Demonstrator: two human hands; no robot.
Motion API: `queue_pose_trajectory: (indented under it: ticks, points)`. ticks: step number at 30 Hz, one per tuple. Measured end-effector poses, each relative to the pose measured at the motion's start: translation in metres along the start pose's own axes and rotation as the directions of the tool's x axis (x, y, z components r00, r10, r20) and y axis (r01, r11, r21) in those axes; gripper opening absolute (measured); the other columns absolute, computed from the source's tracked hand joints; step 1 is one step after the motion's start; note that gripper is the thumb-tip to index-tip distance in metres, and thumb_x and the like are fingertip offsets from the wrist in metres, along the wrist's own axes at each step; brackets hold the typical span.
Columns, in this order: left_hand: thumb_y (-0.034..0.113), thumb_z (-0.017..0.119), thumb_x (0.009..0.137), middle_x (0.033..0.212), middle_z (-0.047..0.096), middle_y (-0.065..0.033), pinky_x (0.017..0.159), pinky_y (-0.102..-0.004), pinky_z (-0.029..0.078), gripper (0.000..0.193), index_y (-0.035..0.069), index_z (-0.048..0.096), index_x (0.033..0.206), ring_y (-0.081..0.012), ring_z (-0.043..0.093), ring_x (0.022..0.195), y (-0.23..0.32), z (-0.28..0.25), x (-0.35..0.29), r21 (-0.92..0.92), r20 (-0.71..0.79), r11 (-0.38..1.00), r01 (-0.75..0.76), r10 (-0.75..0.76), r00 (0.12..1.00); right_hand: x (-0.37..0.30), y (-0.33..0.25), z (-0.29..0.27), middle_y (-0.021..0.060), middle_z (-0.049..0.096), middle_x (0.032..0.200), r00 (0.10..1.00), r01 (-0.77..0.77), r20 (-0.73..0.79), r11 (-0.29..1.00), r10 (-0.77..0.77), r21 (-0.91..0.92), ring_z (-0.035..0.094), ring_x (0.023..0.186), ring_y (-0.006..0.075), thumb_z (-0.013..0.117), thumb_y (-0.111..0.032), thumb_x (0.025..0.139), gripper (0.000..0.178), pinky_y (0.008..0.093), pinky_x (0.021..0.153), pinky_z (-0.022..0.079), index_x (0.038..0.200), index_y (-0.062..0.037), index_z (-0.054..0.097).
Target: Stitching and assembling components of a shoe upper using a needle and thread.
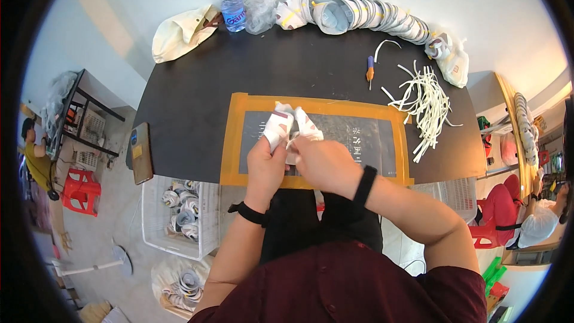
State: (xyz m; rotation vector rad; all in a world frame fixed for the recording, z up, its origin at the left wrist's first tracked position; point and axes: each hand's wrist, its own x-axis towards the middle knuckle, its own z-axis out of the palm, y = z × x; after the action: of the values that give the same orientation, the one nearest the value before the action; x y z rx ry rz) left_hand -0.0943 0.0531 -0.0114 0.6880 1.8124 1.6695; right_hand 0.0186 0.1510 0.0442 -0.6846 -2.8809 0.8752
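A white fabric piece with brown and grey patches (278, 127) is held upright over the taped dark sheet (373, 134) at the table's near edge. My left hand (265, 166) is closed round its left side, thumb on the front. The fingers of my right hand (327, 161) are bent and pinch at the lower middle of the same piece; their tips are partly hidden. A second lobe of the fabric (307, 123) stands up on the right, with a gap between the two lobes.
On the dark table (197, 93) lie a bundle of white strips (427, 107), an orange-and-blue handled tool (370, 73), and a phone (142, 152). A cream cap (184, 33), water bottle (232, 6) and row of nested fabric pieces (382, 15) line the wall. Below stands a white crate (206, 221).
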Motion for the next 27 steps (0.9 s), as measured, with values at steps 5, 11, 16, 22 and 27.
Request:
queue_pose_trajectory:
  ticks: [5,11,16,22,27]
  points:
    - [0.005,0.055,0.096,0.099,0.066,-0.0044,0.056,-0.0222,0.049,0.026,-0.001,0.058,0.121,-0.0075,0.060,0.073,-0.001,-0.009,0.002,-0.247,0.074,0.966,0.071,-0.054,0.996,-0.027,-0.004,-0.012,0.0176,0.068,0.082,0.992,0.076,-0.106,0.997,-0.072,0.033,0.066,0.076,0.0372,0.053,-0.020,0.088,0.026,0.0485,0.069,0.052,0.112,-0.0094,0.061]
    - [0.006,0.056,0.096,0.101,0.066,-0.0049,0.057,-0.0215,0.049,0.026,0.000,0.057,0.122,-0.0080,0.061,0.076,-0.001,-0.005,-0.001,-0.248,0.063,0.968,0.048,-0.034,0.997,-0.015,0.011,0.002,0.0165,0.067,0.077,0.987,0.049,-0.156,0.997,-0.040,0.053,0.066,0.075,0.0369,0.055,-0.019,0.087,0.019,0.0478,0.068,0.051,0.100,-0.0081,0.063]
    - [0.006,0.056,0.096,0.103,0.066,-0.0061,0.058,-0.0219,0.049,0.026,-0.001,0.057,0.122,-0.0091,0.063,0.079,-0.001,-0.006,-0.003,-0.237,0.048,0.972,0.014,-0.003,0.999,-0.008,0.012,0.011,0.0176,0.067,0.077,0.985,0.021,-0.173,0.992,0.001,0.125,0.065,0.074,0.0385,0.055,-0.019,0.087,0.017,0.0480,0.068,0.051,0.096,-0.0065,0.062]
    - [0.007,0.055,0.097,0.105,0.066,-0.0041,0.060,-0.0218,0.050,0.028,0.003,0.055,0.125,-0.0089,0.063,0.081,0.001,-0.007,-0.002,-0.216,0.081,0.976,0.039,-0.022,0.997,-0.005,0.013,0.015,0.0192,0.066,0.076,0.984,-0.012,-0.174,0.984,0.043,0.177,0.065,0.075,0.0402,0.054,-0.019,0.086,0.018,0.0487,0.069,0.051,0.096,-0.0057,0.061]
    - [0.004,0.054,0.096,0.101,0.066,-0.0061,0.058,-0.0229,0.049,0.027,-0.001,0.056,0.123,-0.0091,0.061,0.075,-0.001,-0.008,-0.001,-0.247,0.075,0.968,0.049,-0.031,0.997,-0.004,0.012,0.013,0.0192,0.066,0.076,0.988,-0.010,-0.153,0.991,0.031,0.133,0.065,0.074,0.0405,0.055,-0.019,0.086,0.018,0.0488,0.069,0.051,0.097,-0.0060,0.061]
